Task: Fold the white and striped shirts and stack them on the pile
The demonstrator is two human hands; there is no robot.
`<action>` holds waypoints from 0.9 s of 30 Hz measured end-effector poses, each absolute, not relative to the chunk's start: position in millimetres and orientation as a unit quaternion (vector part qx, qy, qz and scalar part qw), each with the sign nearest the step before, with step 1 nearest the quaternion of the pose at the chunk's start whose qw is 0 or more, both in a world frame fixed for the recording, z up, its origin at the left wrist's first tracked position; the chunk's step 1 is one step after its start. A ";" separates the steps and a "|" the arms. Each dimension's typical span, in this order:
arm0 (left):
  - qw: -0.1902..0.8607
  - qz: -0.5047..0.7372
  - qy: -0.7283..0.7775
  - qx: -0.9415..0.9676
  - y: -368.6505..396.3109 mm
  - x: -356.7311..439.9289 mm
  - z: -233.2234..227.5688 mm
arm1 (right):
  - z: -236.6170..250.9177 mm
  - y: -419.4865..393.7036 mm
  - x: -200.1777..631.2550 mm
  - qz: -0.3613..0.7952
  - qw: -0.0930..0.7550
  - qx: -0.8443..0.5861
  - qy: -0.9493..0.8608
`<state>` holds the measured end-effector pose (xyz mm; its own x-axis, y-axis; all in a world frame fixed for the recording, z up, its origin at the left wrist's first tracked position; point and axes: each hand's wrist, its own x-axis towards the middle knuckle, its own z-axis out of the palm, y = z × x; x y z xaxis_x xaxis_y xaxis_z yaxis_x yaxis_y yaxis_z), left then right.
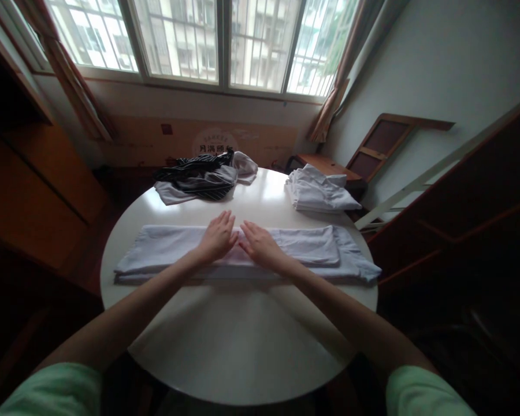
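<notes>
A long white garment [307,245], folded into a flat strip, lies across the middle of the round table; its exact kind I cannot tell. The right end shows gathered fabric, and the left end tapers to a corner. Over the middle of the strip my left hand [218,236] is held flat with its fingers stretched forward. Close beside it is my right hand [259,245], also flat, its fingers pointing forward and inward. Both hands appear to rest on the cloth, a small gap between them. Neither grips anything.
On the round white table [242,346], a loose heap of black striped and grey clothes [203,179] lies at the back left. A stack of folded white clothes [318,190] sits at the back right. Behind stand a cardboard panel [143,136] and a wooden chair [379,144].
</notes>
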<state>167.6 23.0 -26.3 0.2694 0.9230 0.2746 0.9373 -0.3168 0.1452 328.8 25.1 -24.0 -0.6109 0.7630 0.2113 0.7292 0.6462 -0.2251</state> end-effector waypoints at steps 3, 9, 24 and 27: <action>-0.013 -0.128 -0.574 -0.808 21.3 185.6 -46.5 | -39.8 19.0 325.4 0.059 0.147 -0.410 -0.898; -0.036 -0.103 -0.576 -0.810 8.1 131.8 -48.5 | -48.1 30.5 388.9 0.035 0.132 -0.434 -0.890; 0.053 -0.090 -0.824 -0.557 -31.4 -1.1 -41.4 | -47.6 47.6 454.0 0.028 0.126 -0.576 -0.807; -0.026 -0.095 -0.841 -0.532 -30.2 2.7 -28.8 | -32.5 46.0 402.7 0.041 0.196 -0.510 -0.836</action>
<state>2.7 -30.2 -28.8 -0.4326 0.8997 0.0580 0.8899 0.4158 0.1875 402.7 46.0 -32.5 -0.4025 0.8696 0.2861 0.8376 0.4759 -0.2682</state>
